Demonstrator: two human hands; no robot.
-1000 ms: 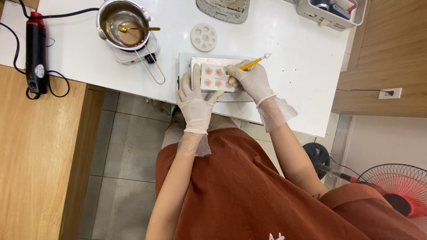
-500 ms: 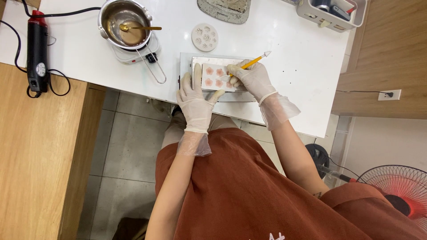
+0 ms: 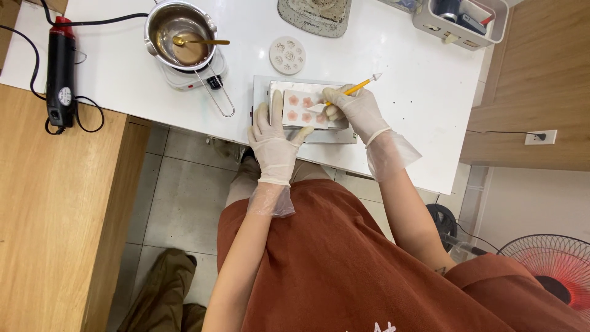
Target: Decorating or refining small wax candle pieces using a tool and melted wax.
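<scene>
Head view: near the surface's front edge, our left hand lies spread, steadying the mould; our right hand pinches a yellow tool, tip angled onto a pink flower.

Left hand lies flat, fingers spread; right hand curled in a pinching grip.

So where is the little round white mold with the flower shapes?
In the head view, the round white mold lies on the white table, between the metal pot to its left and the grey block, just beyond the tray.
</scene>
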